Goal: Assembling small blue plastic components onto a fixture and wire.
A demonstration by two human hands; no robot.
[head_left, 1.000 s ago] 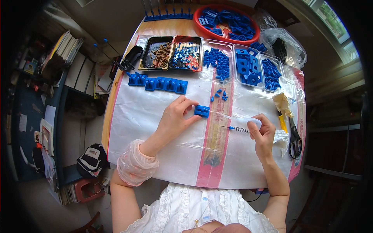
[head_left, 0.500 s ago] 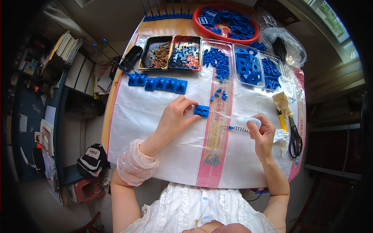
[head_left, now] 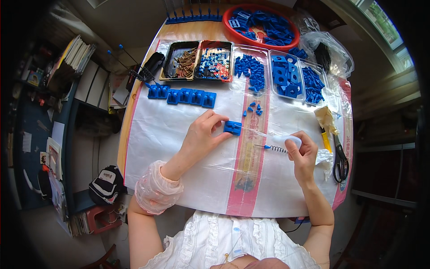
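Head view: screwdriver [head_left: 278, 146] tip leftward, horizontal.

The wooden worktop [head_left: 134, 103] lies under a glossy, crinkled white plastic sheet [head_left: 170, 134] with a pink printed band, and on it the small blue clip block [head_left: 232, 127] looks like smooth matt moulded plastic, as do the blue parts in the clear glossy plastic trays [head_left: 268, 89]. The thin coiled spring on a wire [head_left: 274, 148] looks metal, the brownish screws in the black tray [head_left: 181, 62] dull metal, and the sleeve cover [head_left: 154, 195] thin, shiny pink plastic.
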